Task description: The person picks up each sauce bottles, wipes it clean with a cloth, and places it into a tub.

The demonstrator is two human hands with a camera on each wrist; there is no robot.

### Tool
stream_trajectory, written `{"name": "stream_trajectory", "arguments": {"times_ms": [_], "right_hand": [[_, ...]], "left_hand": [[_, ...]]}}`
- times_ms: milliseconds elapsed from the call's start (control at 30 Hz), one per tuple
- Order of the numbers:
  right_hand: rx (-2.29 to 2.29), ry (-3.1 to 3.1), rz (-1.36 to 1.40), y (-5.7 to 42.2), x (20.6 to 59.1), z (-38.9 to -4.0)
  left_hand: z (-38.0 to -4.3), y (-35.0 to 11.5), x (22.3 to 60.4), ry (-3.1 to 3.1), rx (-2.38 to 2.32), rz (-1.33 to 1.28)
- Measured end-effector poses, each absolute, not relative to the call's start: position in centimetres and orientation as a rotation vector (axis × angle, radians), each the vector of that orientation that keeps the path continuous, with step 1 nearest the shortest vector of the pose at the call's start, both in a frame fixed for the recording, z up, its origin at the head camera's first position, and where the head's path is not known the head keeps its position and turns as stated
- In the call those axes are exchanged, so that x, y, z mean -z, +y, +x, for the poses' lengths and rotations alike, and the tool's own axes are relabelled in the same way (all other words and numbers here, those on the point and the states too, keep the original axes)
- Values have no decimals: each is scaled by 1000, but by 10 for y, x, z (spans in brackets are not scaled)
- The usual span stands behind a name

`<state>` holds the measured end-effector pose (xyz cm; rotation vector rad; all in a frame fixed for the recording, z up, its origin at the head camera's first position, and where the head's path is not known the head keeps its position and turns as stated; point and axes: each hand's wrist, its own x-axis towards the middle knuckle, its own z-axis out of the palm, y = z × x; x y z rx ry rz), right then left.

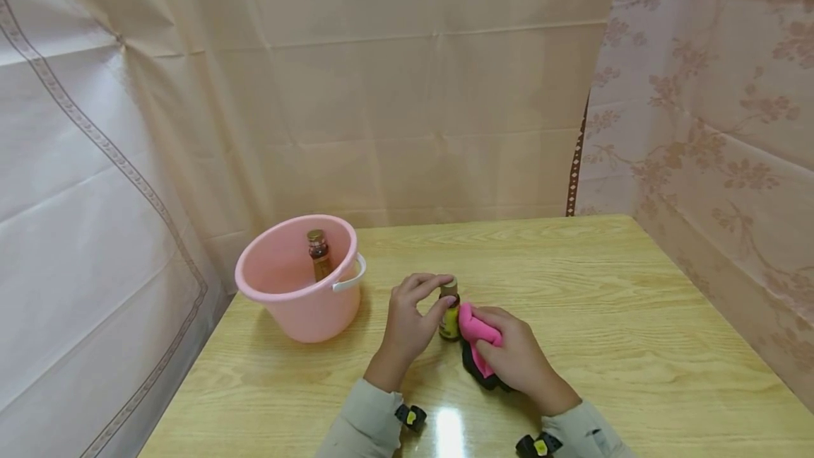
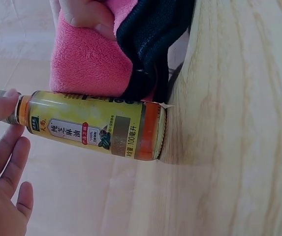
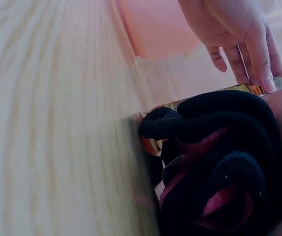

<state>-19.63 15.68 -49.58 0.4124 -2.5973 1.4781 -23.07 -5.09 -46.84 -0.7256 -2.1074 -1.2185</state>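
Observation:
A small sesame oil bottle (image 1: 449, 321) with a yellow label stands upright on the table. My left hand (image 1: 410, 316) pinches its cap between thumb and fingers, as the left wrist view also shows at the bottle's neck (image 2: 24, 109). In my right hand (image 1: 518, 352) is a bunched cloth (image 1: 478, 331), pink on one side and black on the other. The cloth presses against the bottle's side in the left wrist view. Folds of the black side (image 3: 219, 113) cover much of the bottle in the right wrist view.
To the left stands a pink bucket (image 1: 311, 313) with a white handle (image 1: 351, 280). Inside it leans another dark bottle (image 1: 320, 253) with a gold cap. The wooden table (image 1: 604, 288) meets a beige curtain (image 1: 413, 90) at its back edge.

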Motion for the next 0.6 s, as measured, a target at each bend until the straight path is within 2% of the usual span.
{"name": "stream_trajectory", "arguments": {"times_ms": [600], "right_hand": [[-1476, -2364, 560, 155, 493, -194]], "left_hand": [[-232, -53, 468, -2098, 1200, -754]]}}
